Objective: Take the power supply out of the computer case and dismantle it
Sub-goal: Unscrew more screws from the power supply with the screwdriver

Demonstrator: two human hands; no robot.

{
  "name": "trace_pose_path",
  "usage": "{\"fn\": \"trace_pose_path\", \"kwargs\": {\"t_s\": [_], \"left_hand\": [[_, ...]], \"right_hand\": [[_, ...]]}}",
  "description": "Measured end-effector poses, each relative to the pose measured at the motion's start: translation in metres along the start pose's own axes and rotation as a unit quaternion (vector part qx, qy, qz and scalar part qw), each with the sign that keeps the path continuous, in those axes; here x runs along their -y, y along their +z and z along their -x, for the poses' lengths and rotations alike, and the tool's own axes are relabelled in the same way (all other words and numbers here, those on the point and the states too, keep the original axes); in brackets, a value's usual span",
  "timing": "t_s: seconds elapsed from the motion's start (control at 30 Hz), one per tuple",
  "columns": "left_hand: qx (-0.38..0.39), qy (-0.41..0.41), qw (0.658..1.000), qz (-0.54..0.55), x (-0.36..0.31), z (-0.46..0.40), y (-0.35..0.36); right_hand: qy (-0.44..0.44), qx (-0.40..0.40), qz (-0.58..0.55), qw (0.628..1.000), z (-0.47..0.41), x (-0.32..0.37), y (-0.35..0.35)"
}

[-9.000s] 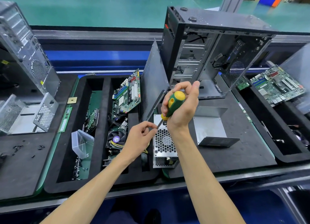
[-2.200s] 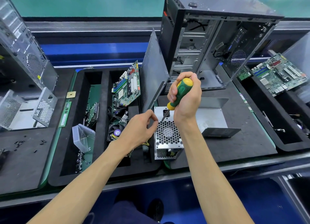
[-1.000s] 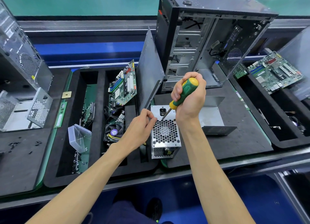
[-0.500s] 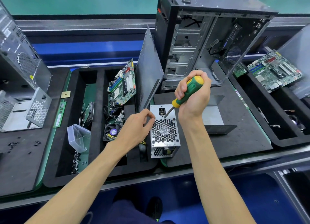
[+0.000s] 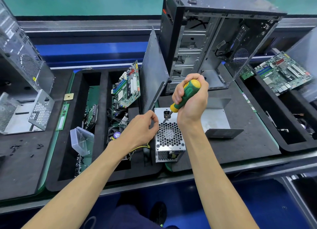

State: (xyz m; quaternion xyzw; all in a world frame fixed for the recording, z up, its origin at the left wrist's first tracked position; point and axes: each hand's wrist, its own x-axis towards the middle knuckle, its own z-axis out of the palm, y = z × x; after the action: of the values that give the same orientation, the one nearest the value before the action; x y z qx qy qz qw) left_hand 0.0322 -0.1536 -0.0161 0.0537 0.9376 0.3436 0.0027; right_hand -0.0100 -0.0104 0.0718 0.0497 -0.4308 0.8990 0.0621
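Since half a second ago little has shifted: the right hand [image 5: 191, 98] stays wrapped round the green-and-yellow screwdriver [image 5: 184, 95], tip down on the power supply [image 5: 169, 134], the left hand [image 5: 140, 128] curled against its left edge, holding nothing I can make out. That boxy, honeycomb-perforated steel unit sits on the dark foam mat [image 5: 240, 148] before the open computer case [image 5: 214, 40], its long axis running away from the person.

Perforated bare-metal power supply [image 5: 169, 137], glossy green-and-yellow plastic screwdriver [image 5: 186, 95] handle, matt dark foam mat [image 5: 240, 146], clear plastic box [image 5: 82, 140]
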Motion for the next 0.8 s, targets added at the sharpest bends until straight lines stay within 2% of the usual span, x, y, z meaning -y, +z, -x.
{"fn": "trace_pose_path", "kwargs": {"t_s": [0.2, 0.43, 0.8], "left_hand": [[-0.025, 0.007, 0.999, -0.024, -0.001, 0.005, 0.001], [-0.077, 0.067, 0.995, -0.008, -0.003, 0.013, -0.002], [0.011, 0.091, 0.991, -0.094, -0.013, -0.003, -0.028]], "right_hand": [[0.004, -0.002, -0.005, 1.0, -0.001, -0.004, 0.001], [0.009, -0.009, -0.009, 1.0, 0.0, -0.004, -0.002], [0.006, -0.012, -0.009, 1.0, -0.001, -0.002, -0.003]]}}
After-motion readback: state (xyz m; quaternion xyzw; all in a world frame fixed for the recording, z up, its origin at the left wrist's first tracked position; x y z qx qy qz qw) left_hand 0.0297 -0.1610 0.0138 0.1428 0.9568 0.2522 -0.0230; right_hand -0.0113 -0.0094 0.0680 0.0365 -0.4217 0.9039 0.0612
